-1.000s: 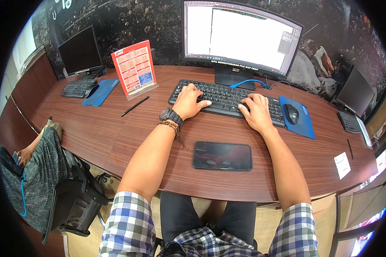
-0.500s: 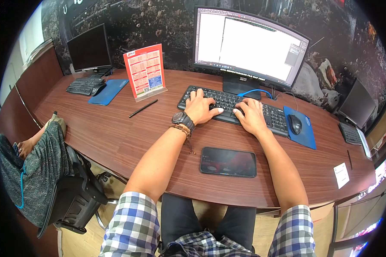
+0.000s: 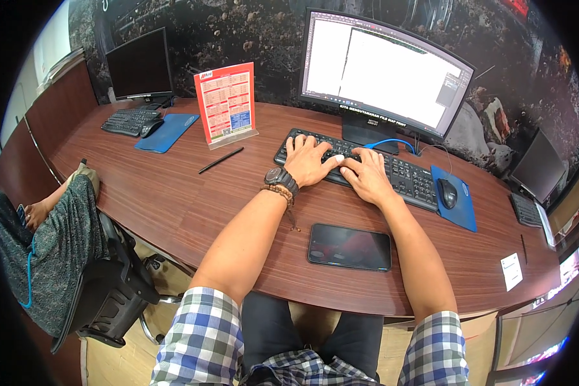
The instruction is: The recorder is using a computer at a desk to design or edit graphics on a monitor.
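Dark rocky wallpaper backs a long reddish-brown wooden surface that curves past several workstations. At the middle one a black keyboard lies in front of a wide curved monitor showing a pale document window. Both of the person's hands are on the keys: the left hand, with a dark wristwatch and a bead bracelet on the wrist, sits on the left part of the keyboard, and the right hand lies just beside it toward the middle, the index fingers nearly meeting. The fingers of both hands are spread and lightly curled, tips down on the keys, gripping nothing.

Typing looks to be the step in hand. Carrying on would seem to call only for small finger presses with the wrists resting near the front edge of the keyboard; using the black mouse on its blue pad would mean lifting the right hand across to it.

A dark phone lies flat between the forearms, near the surface's front edge. A red leaflet stand and a black pen sit to the left.

Compared with a second ago, the hands have drawn closer together on the keyboard, the right one having shifted leftward from the end near the mouse.
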Demonstrator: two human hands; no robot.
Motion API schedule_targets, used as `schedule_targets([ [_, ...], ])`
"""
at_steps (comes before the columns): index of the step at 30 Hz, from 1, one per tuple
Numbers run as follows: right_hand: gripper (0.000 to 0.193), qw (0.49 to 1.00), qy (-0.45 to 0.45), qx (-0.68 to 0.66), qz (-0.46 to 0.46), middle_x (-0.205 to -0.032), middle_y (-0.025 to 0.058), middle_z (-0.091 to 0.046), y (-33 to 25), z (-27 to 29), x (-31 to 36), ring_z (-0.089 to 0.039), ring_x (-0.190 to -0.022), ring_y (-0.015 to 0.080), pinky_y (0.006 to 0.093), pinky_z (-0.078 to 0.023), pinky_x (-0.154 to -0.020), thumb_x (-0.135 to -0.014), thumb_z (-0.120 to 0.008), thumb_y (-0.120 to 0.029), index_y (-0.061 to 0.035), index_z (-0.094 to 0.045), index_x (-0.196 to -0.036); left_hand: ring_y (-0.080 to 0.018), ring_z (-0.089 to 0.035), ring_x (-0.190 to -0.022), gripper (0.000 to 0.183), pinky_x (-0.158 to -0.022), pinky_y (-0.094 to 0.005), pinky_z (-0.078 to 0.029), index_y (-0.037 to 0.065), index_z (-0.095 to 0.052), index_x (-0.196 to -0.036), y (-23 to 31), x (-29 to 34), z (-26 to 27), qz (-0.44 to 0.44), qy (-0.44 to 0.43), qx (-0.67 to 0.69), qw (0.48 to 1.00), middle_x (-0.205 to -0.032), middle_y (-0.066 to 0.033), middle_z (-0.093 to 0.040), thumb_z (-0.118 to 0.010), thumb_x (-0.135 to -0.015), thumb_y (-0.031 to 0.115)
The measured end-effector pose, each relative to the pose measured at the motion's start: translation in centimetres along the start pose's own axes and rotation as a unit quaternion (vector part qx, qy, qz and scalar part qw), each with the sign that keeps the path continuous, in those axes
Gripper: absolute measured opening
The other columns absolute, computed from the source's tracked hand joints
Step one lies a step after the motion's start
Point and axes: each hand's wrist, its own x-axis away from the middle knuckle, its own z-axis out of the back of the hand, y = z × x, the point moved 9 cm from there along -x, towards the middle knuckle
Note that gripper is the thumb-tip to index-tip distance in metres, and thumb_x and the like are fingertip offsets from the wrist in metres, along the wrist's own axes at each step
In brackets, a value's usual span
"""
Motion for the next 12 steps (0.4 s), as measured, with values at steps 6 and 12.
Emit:
schedule_targets([
  [6,0.024,0.998,0.039,-0.041,0.040,-0.136,0.0161,-0.053,-1.6,2.0,0.3,-0.042,-0.133,0.0359,0.0486,-0.033,-0.112,-0.096,-0.063,-0.024,-0.0091,-0.073,-0.112,-0.0369,-0.041,-0.128,0.055,-0.112,-0.0556,-0.021,0.018,-0.073,-0.121,0.0,0.3,0.3,-0.004,-0.015,-0.013,1.000,-0.129,-0.0217,-0.053,-0.050,-0.097,0.061],
  [12,0.023,0.996,0.060,-0.057,0.014,-0.132,0.0174,-0.056,-0.1,2.4,0.6,-0.045,-0.130,0.0359,0.0495,-0.032,-0.112,-0.092,-0.065,-0.023,-0.0087,-0.075,-0.107,-0.0398,-0.037,-0.133,0.065,-0.112,-0.0582,-0.026,0.012,-0.067,-0.130,-0.1,0.7,-0.2,0.081,-0.068,0.001,0.994,-0.140,-0.0225,-0.046,-0.053,-0.094,0.065],
])
